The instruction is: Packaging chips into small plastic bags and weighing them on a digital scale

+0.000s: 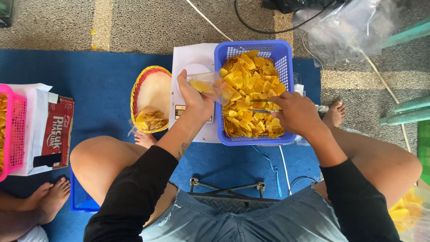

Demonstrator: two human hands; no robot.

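**Chips bagged at the blue basket**

Head view: the left hand (195, 99) grips a small clear bag (207, 84), its mouth seemingly tilted toward the blue basket (222, 130) of yellow chips (251, 85), likely to ease filling. The right hand (295, 113), closed on a thin metal tool (262, 110), rests in the chips. A white scale (190, 60) lies beneath; a round yellow basket (150, 101) crowds the left side, leaving little room.

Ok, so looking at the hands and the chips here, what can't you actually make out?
Head view only:
- The scale: its display sits under the left hand and wrist.
- The clear bag: how full it is, because fingers wrap it.
- The right hand: it holds something thin and shiny over the blue basket, too small to identify.
- The pink basket: cut off by the left edge.
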